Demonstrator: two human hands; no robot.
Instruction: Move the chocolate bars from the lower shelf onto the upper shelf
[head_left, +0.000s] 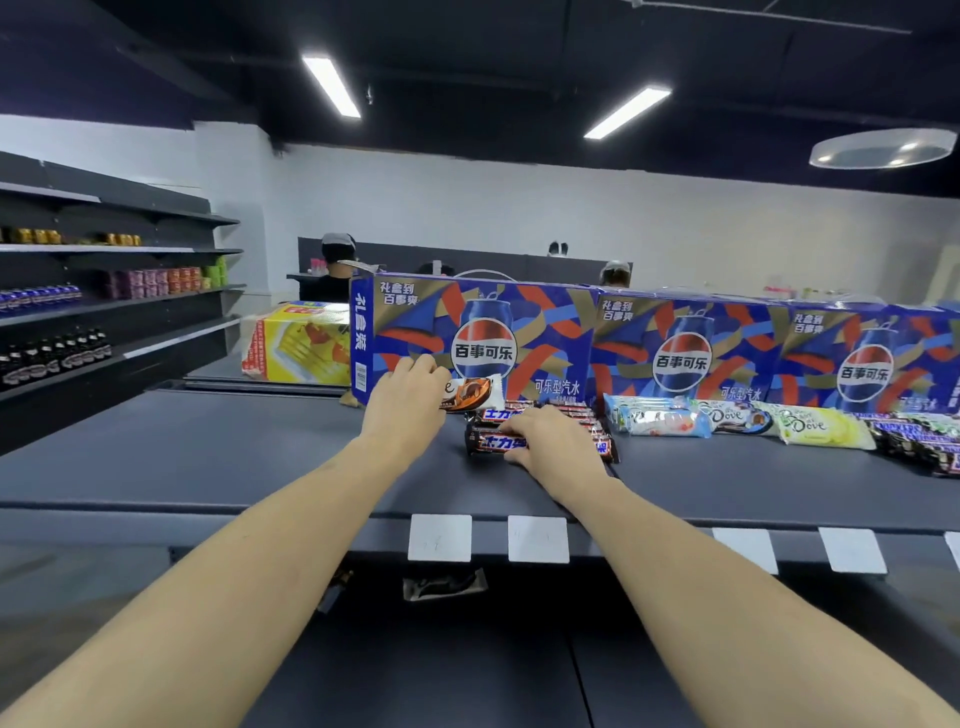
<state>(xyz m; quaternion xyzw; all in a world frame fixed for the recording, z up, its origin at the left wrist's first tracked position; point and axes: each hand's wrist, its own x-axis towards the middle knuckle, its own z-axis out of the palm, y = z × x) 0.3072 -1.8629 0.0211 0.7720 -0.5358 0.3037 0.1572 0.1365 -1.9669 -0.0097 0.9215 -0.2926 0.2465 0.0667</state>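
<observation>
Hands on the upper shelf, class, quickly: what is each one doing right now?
Left hand: grips a white-and-orange wrapped Dove chocolate bar.
Right hand: fingers curled over the brown-wrapped chocolate bars stacked on the dark shelf.

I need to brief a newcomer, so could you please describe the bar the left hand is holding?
Find the leftmost blue Pepsi box on the upper shelf. In front of it, the left hand grips an orange-and-white Dove bar, unlike the dark Snickers bars beside it.
</observation>
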